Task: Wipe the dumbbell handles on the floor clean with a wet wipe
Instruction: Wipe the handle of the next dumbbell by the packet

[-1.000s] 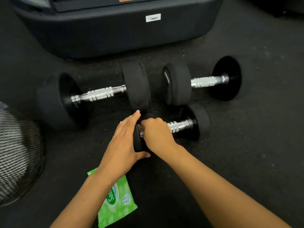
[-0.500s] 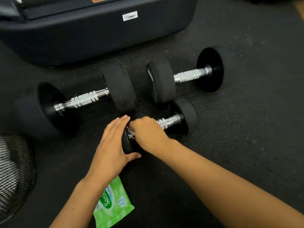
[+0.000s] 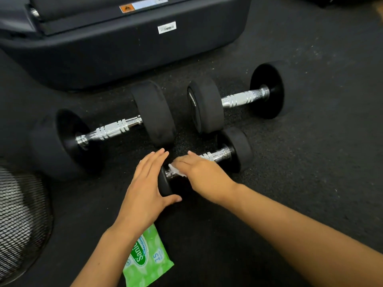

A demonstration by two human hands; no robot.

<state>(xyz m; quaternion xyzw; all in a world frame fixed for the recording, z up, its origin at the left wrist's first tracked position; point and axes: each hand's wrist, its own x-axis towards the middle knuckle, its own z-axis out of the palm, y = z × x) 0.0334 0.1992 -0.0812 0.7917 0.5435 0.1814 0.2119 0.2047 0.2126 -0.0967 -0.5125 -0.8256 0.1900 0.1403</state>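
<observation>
A dark rubber floor (image 3: 310,183) carries everything here, and at its far edge, well beyond both hands, sits the black base of a gym machine (image 3: 128,52) with a small white barcode sticker. To the left of the left hand, a black wire-mesh fan guard (image 3: 18,220) shows at the frame edge. Beyond the left hand's fingertips lies a large dumbbell (image 3: 107,131) with thick black heads and a ridged chrome handle; a second large dumbbell (image 3: 238,98) lies beyond the right hand, its near head just beside the first one's. The small dumbbell (image 3: 232,152) lies under the two hands, nearer than the big pair, its far head free to the right of the right hand. The left hand (image 3: 145,187) rests on the near black head, fingers straight across its top and thumb hooked against its lower edge, steadying it. The right hand (image 3: 203,175) lies over the chrome handle with fingers extended and flat, pressing a white wet wipe (image 3: 176,170) onto the metal; a corner of the wipe peeks out on the hand's left side. Below the left wrist, a green pack of wipes (image 3: 147,259) lies flat on the floor.
</observation>
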